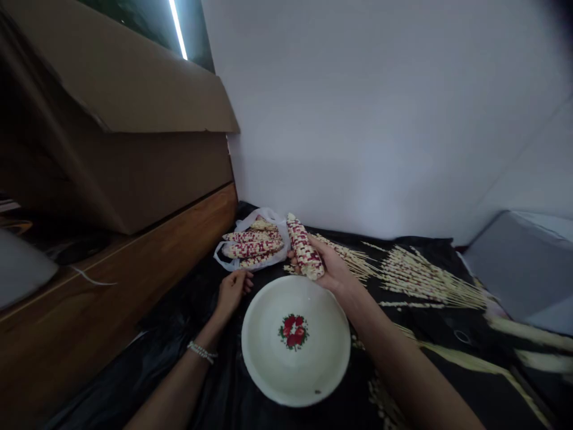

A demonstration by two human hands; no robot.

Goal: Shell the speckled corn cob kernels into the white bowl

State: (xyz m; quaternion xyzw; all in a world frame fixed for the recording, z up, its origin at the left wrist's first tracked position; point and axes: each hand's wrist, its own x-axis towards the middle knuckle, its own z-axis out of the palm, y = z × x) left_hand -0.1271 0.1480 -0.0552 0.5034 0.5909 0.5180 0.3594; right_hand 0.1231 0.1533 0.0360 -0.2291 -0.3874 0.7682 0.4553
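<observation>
A red-and-white speckled corn cob [305, 248] rests in my right hand [330, 264], whose fingers wrap round it from beneath, above the far rim of a white bowl. The bowl [295, 370] has a red flower print at its centre and a small dark speck near its front edge. To the left of the bowl, my left hand [233, 291] lies on the black sheet with loosely curled fingers and nothing visible in them. Just beyond it, a white plastic bag [281, 224] holds several similar cobs [252, 248].
Bundles of thin sticks threaded with kernels [416, 275] lie at the right on black sheeting [179, 322]. A cardboard box [170, 167] stands on a wooden surface [111, 278] at the left. A white wall [380, 119] rises behind. Pale husks [532, 334] lie at the far right.
</observation>
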